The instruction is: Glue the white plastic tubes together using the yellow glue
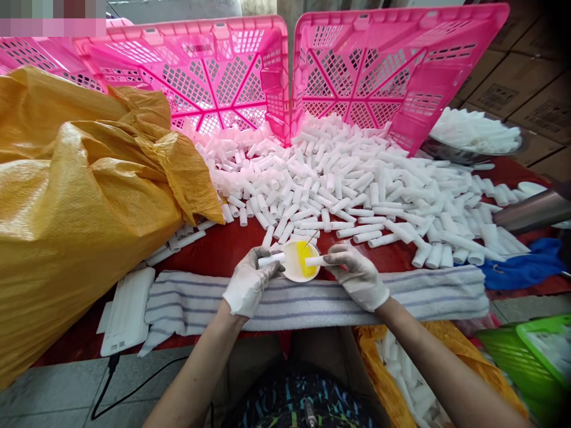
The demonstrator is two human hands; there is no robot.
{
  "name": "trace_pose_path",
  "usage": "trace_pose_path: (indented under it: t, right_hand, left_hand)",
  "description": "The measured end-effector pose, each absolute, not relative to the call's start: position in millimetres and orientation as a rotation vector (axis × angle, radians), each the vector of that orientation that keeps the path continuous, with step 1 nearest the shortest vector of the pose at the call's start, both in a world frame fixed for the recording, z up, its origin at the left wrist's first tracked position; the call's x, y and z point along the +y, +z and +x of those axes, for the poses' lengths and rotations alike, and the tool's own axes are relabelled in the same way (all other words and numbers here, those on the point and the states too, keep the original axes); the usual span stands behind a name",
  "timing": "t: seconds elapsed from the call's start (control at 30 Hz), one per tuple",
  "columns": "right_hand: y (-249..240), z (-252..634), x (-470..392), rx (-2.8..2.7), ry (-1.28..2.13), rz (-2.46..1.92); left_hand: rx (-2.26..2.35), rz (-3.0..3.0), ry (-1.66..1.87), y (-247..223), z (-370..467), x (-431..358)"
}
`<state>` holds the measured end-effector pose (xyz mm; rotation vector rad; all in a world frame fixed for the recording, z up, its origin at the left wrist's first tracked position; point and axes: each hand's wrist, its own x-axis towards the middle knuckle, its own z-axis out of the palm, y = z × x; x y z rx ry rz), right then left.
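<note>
My left hand (pixel 253 279), in a whitish glove with dark smudged fingertips, pinches a short white plastic tube (pixel 271 260). In my right hand (pixel 354 274), gloved the same way, is another white plastic tube (pixel 314 261), pointing left. Both tubes are level, their near ends facing each other with a gap between. Below and between them sits a small white dish (pixel 292 267) holding something bright yellow (pixel 306 259). A thin stick (pixel 311 238) leans out of the dish. The dish rests by a folded striped towel (pixel 285 306) along the table's front edge.
A big heap of white tubes (pixel 339 172) spreads behind my hands, against two tipped pink crates (pixel 214 77). A bulky yellow sack (pixel 80 208) stands left, beside a white power bank-like device (pixel 129 309) with a cable. At right lie a metal cylinder (pixel 535 209), blue cloth (pixel 526 267) and green basket (pixel 513 351).
</note>
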<state>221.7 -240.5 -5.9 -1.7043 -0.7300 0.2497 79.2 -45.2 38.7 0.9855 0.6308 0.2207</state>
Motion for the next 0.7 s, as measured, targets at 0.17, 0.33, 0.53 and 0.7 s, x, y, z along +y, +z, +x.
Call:
trace_pose_path:
  t: [0.17, 0.33, 0.53, 0.7]
  right_hand:
    - [17, 213, -247, -0.484, 0.235, -1.642]
    - [35, 203, -241, -0.351, 0.469, -1.579]
    - [43, 197, -244, -0.497, 0.407, -1.696]
    - [45, 182, -245, -1.066, 0.056, -2.018]
  left_hand:
    - [0.529, 1.200, 0.185, 44, 81, -57]
    - [0.449, 1.245, 0.099, 51, 85, -71]
    - [0.438, 1.369, -0.051, 59, 83, -81]
    - [0.582, 1.741, -0.018, 53, 94, -103]
